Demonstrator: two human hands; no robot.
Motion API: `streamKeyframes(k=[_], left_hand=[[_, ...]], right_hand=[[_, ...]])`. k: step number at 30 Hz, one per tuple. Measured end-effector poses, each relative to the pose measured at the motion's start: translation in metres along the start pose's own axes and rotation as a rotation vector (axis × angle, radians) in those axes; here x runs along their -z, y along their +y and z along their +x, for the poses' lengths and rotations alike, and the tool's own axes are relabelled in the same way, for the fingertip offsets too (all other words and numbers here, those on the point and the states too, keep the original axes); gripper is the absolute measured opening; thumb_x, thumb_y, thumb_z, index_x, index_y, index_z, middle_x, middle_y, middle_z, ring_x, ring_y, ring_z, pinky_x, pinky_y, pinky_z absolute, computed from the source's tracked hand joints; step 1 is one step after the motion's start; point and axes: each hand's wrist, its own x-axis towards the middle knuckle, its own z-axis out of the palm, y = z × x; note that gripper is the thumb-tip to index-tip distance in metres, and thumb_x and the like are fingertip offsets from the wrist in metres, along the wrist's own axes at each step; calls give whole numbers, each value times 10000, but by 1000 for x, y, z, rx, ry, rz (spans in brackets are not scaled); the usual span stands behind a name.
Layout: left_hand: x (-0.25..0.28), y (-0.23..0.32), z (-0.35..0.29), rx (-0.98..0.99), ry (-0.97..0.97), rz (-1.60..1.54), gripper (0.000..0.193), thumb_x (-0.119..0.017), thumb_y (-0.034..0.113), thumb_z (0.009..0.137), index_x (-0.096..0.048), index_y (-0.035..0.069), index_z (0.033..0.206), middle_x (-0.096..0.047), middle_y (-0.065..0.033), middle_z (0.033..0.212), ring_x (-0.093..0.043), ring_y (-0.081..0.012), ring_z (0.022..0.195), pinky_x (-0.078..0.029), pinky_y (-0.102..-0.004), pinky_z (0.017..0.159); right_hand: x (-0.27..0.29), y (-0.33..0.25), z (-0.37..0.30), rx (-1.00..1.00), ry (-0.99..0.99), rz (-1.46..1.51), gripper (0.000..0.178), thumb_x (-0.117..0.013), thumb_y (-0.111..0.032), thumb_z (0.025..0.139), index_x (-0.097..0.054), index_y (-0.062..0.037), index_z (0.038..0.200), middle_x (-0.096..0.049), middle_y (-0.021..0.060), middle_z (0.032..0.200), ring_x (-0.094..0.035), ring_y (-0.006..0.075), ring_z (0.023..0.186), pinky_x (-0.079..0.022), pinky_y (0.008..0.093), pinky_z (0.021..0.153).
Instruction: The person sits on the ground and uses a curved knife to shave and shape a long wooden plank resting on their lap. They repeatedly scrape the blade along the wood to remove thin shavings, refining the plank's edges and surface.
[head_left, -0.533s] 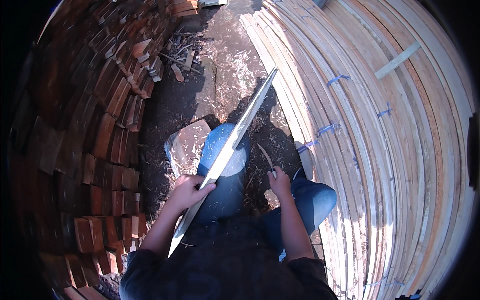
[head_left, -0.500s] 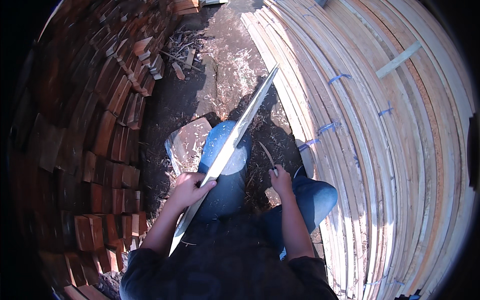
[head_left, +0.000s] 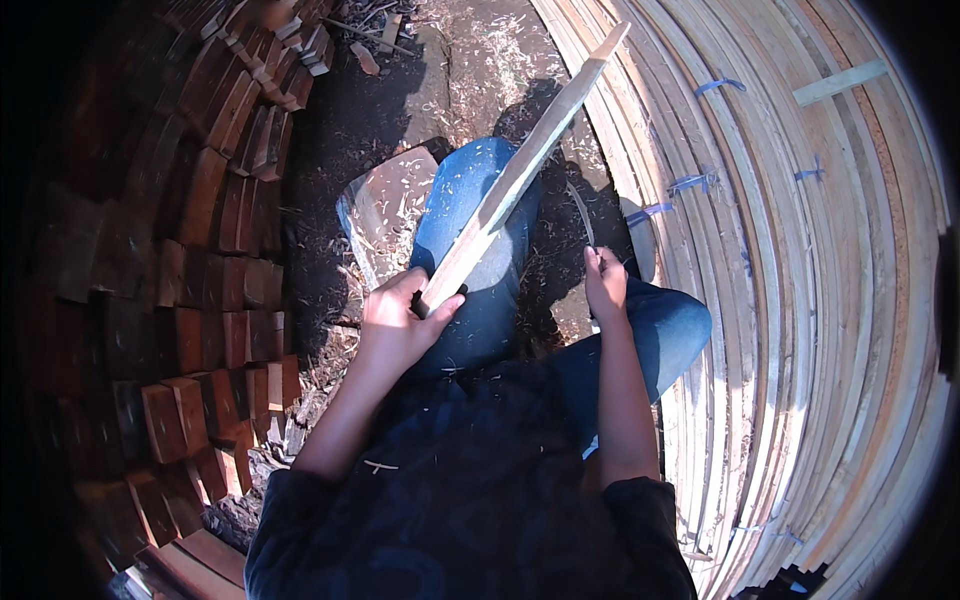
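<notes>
My left hand (head_left: 400, 322) grips the lower end of a long, pale wooden stake (head_left: 508, 190), thumb on one side and fingers on the other. The stake slants up and to the right across my raised knee, and its narrowed far tip reaches over the edge of the stacked strips. In my right hand (head_left: 607, 284), beside my other knee, is a knife (head_left: 581, 214) with a thin, curved blade. The blade points away from me, apart from the stake. My fingers hide the knife's handle.
Rows of cut reddish wood blocks (head_left: 205, 260) are piled along the left. Long, pale strips (head_left: 760, 300), bundled with blue ties (head_left: 692, 183), lie along the right. A flat slab (head_left: 395, 200) sprinkled with shavings sits left of my knee. Shavings and scraps litter the dark ground.
The stake has been drawn forward: my left hand now holds its lower end, which earlier ran back past the hand toward my lap. My right hand keeps the knife. The view has also shifted.
</notes>
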Motion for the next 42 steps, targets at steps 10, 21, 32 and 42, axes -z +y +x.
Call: streamKeyframes(k=[10, 21, 32, 42], left_hand=[[-15, 11, 5, -40, -57, 100, 328, -729, 214, 792, -493, 7, 888, -573, -196, 802, -603, -416, 733, -474, -456, 629], [-17, 7, 13, -105, -143, 149, 370, -673, 283, 849, -476, -9, 965, -555, -206, 858, -612, -417, 703, -492, -468, 587], [-20, -1, 18, -76, -197, 78, 352, -685, 271, 816, -484, -6, 900, -496, -177, 807, -571, -399, 665, -466, -456, 562], [-16, 0, 21, -56, -221, 97, 340, -691, 231, 784, -475, -14, 878, -478, -188, 802, -551, -405, 680, -455, -452, 574]], right_hand=[[6, -36, -28, 155, 52, 572, 197, -468, -204, 1028, -557, -29, 1036, -500, -19, 668, -425, 41, 532, -350, 194, 480], [38, -133, -25, 468, 80, -51, 179, -712, -150, 852, -627, -20, 941, -623, 150, 703, -627, 297, 562, -487, 339, 515], [69, -133, 28, 775, 114, -406, 232, -768, -190, 775, -590, -71, 864, -576, 92, 685, -616, 292, 599, -471, 393, 515], [163, -66, 61, 108, 480, -50, 318, -518, -233, 1012, -572, 18, 825, -407, -20, 570, -352, 86, 514, -322, 294, 477]])
